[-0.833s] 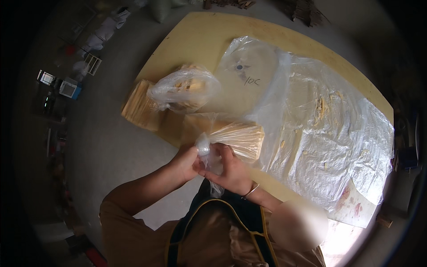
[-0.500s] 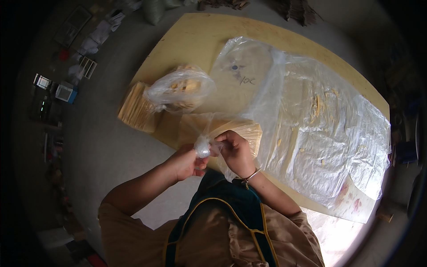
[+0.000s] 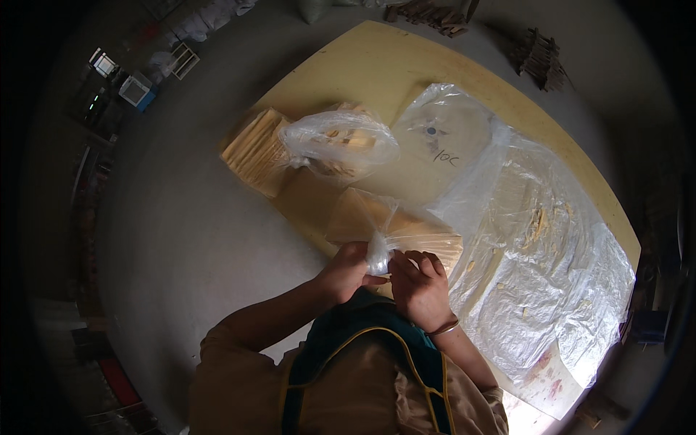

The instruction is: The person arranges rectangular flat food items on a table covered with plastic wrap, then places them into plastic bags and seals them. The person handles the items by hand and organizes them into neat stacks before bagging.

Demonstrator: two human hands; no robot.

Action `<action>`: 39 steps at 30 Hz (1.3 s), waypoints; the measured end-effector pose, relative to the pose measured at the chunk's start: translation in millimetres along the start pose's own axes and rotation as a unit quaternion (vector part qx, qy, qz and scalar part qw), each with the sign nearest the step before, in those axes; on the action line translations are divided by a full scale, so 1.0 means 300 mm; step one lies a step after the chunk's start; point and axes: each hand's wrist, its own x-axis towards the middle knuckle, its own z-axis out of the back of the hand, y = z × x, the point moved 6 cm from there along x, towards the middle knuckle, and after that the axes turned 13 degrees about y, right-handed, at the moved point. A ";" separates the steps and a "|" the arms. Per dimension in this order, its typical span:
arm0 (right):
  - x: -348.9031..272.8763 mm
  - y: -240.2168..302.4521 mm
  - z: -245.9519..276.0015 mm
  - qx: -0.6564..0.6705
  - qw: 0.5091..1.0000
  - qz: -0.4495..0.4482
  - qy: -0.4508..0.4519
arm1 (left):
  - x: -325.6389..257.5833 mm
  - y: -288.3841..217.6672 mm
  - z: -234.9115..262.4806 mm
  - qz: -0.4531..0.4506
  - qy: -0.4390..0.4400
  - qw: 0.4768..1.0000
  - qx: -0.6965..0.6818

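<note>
A clear plastic bag (image 3: 395, 215) holding a stack of thin yellow-tan sheets (image 3: 428, 239) lies at the table's near edge. Its twisted neck bunches up into a white knot-like bundle (image 3: 378, 254) between my hands. My left hand (image 3: 344, 271) is closed around the left side of that bundle. Against its right side, my right hand (image 3: 422, 290) has its fingers bent and pinched on the film; a bracelet circles that wrist. The fingertips of both hands are partly hidden, so the exact grip is hard to see.
Another filled clear bag (image 3: 341, 141) stands behind to the left, beside more stacked sheets (image 3: 254, 148). Crumpled plastic sheeting (image 3: 536, 268) with yellow scraps covers the right of the yellow table (image 3: 348, 58). Wood pieces (image 3: 428, 16) and a slatted stack (image 3: 540, 61) lie on the floor beyond.
The view has turned, so the table appears further right. My right hand has drawn in close to the bundled neck; the loose film that hung below it no longer shows.
</note>
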 end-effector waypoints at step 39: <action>0.075 -0.101 -0.022 0.152 0.982 -0.114 0.010 | -0.050 -0.076 -0.027 -0.259 -0.087 0.939 0.208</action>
